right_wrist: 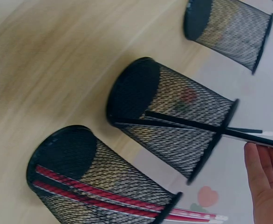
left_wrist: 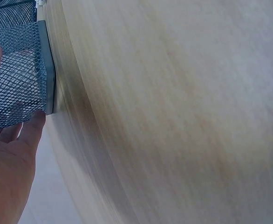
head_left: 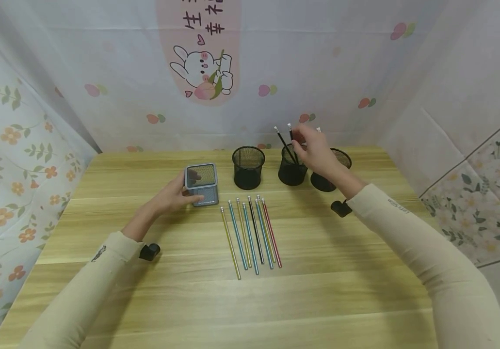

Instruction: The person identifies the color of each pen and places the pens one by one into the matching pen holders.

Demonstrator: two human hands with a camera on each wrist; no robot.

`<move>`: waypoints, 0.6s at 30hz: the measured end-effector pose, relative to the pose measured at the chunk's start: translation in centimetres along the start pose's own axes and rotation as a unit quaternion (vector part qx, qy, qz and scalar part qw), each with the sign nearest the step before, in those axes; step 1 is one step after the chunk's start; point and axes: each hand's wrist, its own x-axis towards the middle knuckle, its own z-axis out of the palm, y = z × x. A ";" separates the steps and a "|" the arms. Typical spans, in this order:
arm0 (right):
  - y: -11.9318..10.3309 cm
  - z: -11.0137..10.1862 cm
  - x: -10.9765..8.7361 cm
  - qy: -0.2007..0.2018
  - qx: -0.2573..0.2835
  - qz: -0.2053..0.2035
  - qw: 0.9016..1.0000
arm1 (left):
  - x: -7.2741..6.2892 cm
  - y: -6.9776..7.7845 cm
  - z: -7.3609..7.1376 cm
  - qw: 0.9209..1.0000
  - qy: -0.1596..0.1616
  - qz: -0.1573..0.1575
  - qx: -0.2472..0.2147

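My left hand [head_left: 173, 196] grips a grey square mesh pen holder [head_left: 207, 195], thumb on the near side and fingers around the left. In the left wrist view its mesh wall [left_wrist: 17, 77] lies between thumb and fingertips. At the back right, my right hand [head_left: 318, 149] pinches the upper end of a black pencil [right_wrist: 248, 136]. That pencil's lower end is inside a round black mesh pen holder [head_left: 292, 176], where a second black pencil [head_left: 283, 141] leans. Several pencils [head_left: 254, 232] in yellow, blue, black and red lie side by side mid-table.
Another round black holder [head_left: 248, 178] stands between the grey one and the middle black one. On the right, partly behind my forearm, a third black holder [head_left: 322, 183] contains red pencils [right_wrist: 101, 190]. A printed cloth [head_left: 250, 111] hangs behind the table's back edge.
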 end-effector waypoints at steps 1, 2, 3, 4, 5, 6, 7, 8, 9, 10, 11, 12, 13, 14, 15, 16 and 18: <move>0.1 0.1 -0.1 -0.002 -0.001 0.000 1.000 | 0.0 0.0 0.0 1.000 0.000 0.000 0.000; 0.2 0.3 -0.2 -0.004 -0.002 0.000 1.000 | -0.1 0.0 0.0 1.000 0.000 -0.001 0.000; 0.4 0.4 -0.3 -0.007 -0.002 0.001 1.000 | -0.1 0.0 0.0 1.000 0.000 -0.001 -0.001; 0.5 0.6 -0.4 -0.009 -0.001 0.002 1.000 | -0.1 0.0 0.0 1.000 0.000 -0.001 -0.002; 0.6 0.7 -0.4 -0.012 0.001 0.003 1.000 | -0.1 0.0 0.0 1.000 0.000 -0.001 -0.003; 0.7 0.9 -0.5 -0.014 0.001 0.003 1.000 | -0.1 0.0 0.0 1.000 0.000 0.000 -0.004; 0.8 1.1 -0.5 -0.017 0.002 0.003 1.000 | -0.2 0.0 0.0 1.000 -0.001 0.001 -0.006; 0.9 1.2 -0.6 -0.020 0.002 0.002 1.000 | -0.2 0.0 0.0 1.000 -0.001 0.002 -0.007; 1.0 1.4 -0.6 -0.022 0.002 0.002 1.000 | -0.2 0.0 0.0 1.000 -0.002 0.002 -0.008; 1.0 1.5 -0.7 -0.024 0.001 0.002 1.000 | -0.2 0.0 0.0 1.000 -0.002 0.002 -0.008; 1.1 1.6 -0.7 -0.025 0.001 0.002 1.000 | -0.2 0.0 0.0 1.000 -0.003 0.001 -0.008; 1.1 1.8 -0.8 -0.026 -0.001 0.002 1.000 | -0.2 0.1 0.0 1.000 -0.003 0.000 -0.008; 1.1 1.8 -0.8 -0.026 -0.002 0.002 1.000 | -0.1 0.1 0.0 1.000 -0.003 -0.001 -0.009; 1.1 1.9 -0.8 -0.027 -0.001 0.002 1.000 | -0.1 0.2 0.0 1.000 -0.002 -0.003 -0.011; 1.0 2.0 -0.8 -0.027 -0.001 0.002 1.000 | -0.1 0.2 0.0 1.000 -0.002 -0.004 -0.014; 1.0 2.1 -0.8 -0.026 0.000 0.002 1.000 | -0.1 0.3 0.0 1.000 -0.001 -0.003 -0.016; 0.9 2.2 -0.8 -0.026 -0.001 0.000 1.000 | -0.1 0.4 0.1 1.000 0.000 -0.004 -0.021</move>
